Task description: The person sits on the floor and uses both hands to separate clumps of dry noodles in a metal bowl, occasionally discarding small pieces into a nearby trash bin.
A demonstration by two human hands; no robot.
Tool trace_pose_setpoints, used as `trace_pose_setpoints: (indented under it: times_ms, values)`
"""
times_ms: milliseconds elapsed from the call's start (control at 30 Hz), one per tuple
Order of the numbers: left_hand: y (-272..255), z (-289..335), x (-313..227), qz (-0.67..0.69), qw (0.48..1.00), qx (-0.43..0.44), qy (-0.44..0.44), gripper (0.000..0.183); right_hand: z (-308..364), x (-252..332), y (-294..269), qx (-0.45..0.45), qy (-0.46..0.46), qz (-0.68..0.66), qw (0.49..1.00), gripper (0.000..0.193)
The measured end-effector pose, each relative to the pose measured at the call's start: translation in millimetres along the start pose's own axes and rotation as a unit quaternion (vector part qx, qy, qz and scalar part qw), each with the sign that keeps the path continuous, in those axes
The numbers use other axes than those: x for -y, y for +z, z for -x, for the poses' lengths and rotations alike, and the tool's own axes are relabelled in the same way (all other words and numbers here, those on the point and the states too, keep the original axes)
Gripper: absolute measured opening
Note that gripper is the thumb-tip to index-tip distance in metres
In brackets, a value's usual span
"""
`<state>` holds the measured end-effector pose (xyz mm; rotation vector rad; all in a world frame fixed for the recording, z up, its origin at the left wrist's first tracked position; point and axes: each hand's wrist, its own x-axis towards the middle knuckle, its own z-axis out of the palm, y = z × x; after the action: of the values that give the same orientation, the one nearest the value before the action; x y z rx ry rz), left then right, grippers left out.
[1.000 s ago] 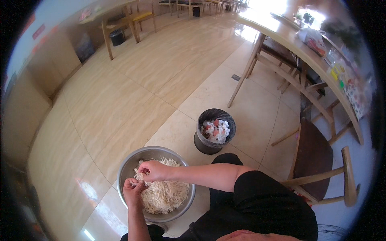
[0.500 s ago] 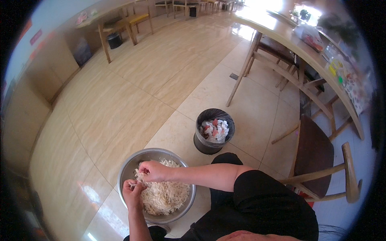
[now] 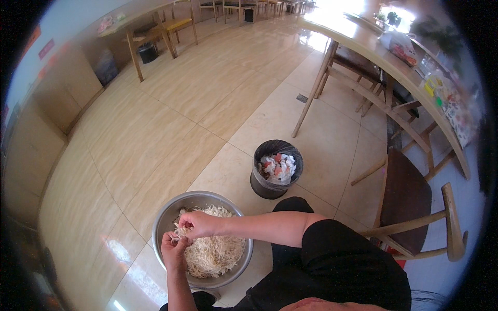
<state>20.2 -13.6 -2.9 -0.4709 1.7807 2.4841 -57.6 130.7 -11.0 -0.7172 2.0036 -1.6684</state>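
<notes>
A wide metal basin [image 3: 248,259] on the floor holds a heap of pale, thin food strands [image 3: 215,256]. Over the basin's left part, my right hand [image 3: 201,224] reaches across from the right with its fingertips pinched on a few of the strands. Just below it, my left hand [image 3: 174,250] is closed too, thumb and fingers pressed together on the strands' lower end. The two hands almost touch. Part of the heap lies hidden under my right forearm.
A black lined bin [image 3: 267,191] with crumpled tissues stands beyond the basin, to the right. A brown-seated wooden chair [image 3: 410,202] is at the right, by a long wooden table [image 3: 363,44] carrying bags. Cabinets [image 3: 39,135] line the left wall.
My left hand has risen slightly and come closer to my right hand, which has barely shifted. The basin and the bin stay where they were.
</notes>
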Motion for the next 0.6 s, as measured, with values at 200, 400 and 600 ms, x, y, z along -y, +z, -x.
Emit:
trace_pose_setpoints:
  times_ms: [200, 400, 600]
  values:
    - [-9, -4, 3, -0.007, 1.000, 0.005, -0.013, 0.019, 0, 3, -1, 0.024, 0.032, 0.000, 0.999, 0.032]
    - [-4, -1, 1, 0.004, 1.000, 0.002, -0.010, 0.019, -1, 0, -3, 0.014, 0.024, 0.005, 1.000, 0.030]
    - [-6, -1, 1, -0.022, 1.000, 0.005, -0.014, 0.021, 2, 2, 1, 0.002, 0.019, 0.058, 0.998, 0.029]
